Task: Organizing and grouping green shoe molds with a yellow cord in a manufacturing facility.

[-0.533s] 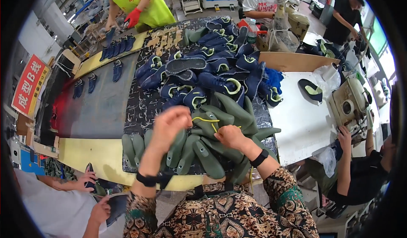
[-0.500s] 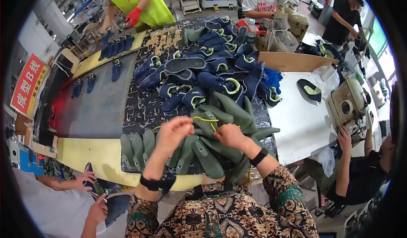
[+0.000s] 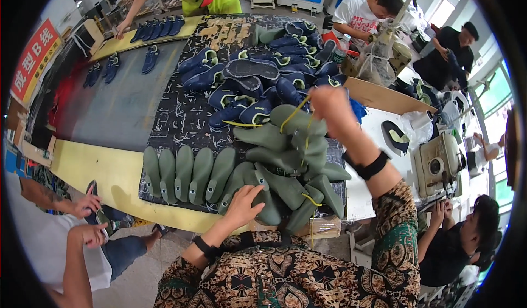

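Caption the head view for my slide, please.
Left hand over green shoe lasts; right hand, blurred, beside a yellow cord, near piled navy shoes.

Bright, fairly even light fills the room; daylight burns out the windows (image 3: 441, 13) beyond the far right corner of the surface (image 3: 93, 165). A soft shadow lies along its near left edge, and the white surface (image 3: 379, 135) past its right edge looks pale. Motion blur smears the right hand (image 3: 332, 110), fingers indistinct; the left hand (image 3: 242, 205) is sharper. Fisheye distortion bows straight edges, and black vignetting swallows the frame's corners.
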Action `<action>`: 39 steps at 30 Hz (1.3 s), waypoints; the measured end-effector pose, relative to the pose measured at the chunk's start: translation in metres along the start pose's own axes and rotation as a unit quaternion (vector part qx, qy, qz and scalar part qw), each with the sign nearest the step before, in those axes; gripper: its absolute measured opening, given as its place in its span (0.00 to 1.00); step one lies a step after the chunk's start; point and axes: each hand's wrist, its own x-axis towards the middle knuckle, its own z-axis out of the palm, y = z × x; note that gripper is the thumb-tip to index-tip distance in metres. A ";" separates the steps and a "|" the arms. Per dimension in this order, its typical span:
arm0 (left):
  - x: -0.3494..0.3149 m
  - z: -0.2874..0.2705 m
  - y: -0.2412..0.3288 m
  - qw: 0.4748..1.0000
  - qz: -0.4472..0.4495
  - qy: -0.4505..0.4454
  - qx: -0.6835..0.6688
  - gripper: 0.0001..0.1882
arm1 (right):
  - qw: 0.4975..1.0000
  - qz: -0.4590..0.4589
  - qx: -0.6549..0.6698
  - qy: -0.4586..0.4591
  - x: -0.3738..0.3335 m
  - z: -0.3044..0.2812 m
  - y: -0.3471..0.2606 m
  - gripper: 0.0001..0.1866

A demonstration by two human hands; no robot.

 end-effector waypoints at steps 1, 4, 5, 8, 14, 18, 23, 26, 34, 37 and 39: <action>-0.007 -0.001 -0.002 1.000 -0.014 0.009 -0.017 0.26 | 0.999 0.015 0.044 0.012 0.006 -0.006 -0.020 0.17; -0.016 -0.005 0.007 0.997 -0.040 0.037 -0.056 0.22 | 0.996 -0.006 0.084 -0.039 0.015 -0.028 -0.075 0.17; -0.018 -0.005 0.009 0.998 -0.026 0.036 -0.054 0.22 | 0.998 -0.002 0.038 -0.058 0.013 -0.026 -0.080 0.18; -0.010 -0.016 0.011 0.997 -0.011 0.044 -0.064 0.21 | 0.968 0.067 -0.153 -0.187 0.013 -0.011 -0.069 0.16; 0.012 -0.046 0.025 0.990 0.007 0.096 -0.108 0.17 | 0.996 -0.054 0.012 -0.067 0.038 -0.026 -0.105 0.12; 0.070 -0.089 0.067 0.967 0.127 0.210 -0.071 0.16 | 0.991 -0.037 0.122 -0.048 0.030 -0.020 -0.152 0.13; 0.126 -0.099 0.079 0.947 0.004 0.219 -0.234 0.10 | 0.723 -0.502 -0.467 0.085 0.067 -0.016 -0.081 0.02; 0.107 -0.089 0.039 0.986 0.014 0.137 -0.089 0.08 | 0.878 -0.365 -0.306 -0.060 0.040 0.058 -0.020 0.06; 0.108 -0.100 0.053 0.958 0.064 0.136 -0.243 0.16 | 0.966 -0.109 0.077 -0.221 -0.045 0.073 -0.015 0.15; 0.100 -0.099 0.042 0.957 0.038 0.112 -0.265 0.16 | 0.953 -0.098 0.171 -0.232 -0.047 0.066 -0.022 0.14; 0.089 -0.089 0.031 0.965 0.007 0.121 -0.234 0.19 | 0.929 -0.085 0.234 -0.274 -0.046 0.064 -0.033 0.14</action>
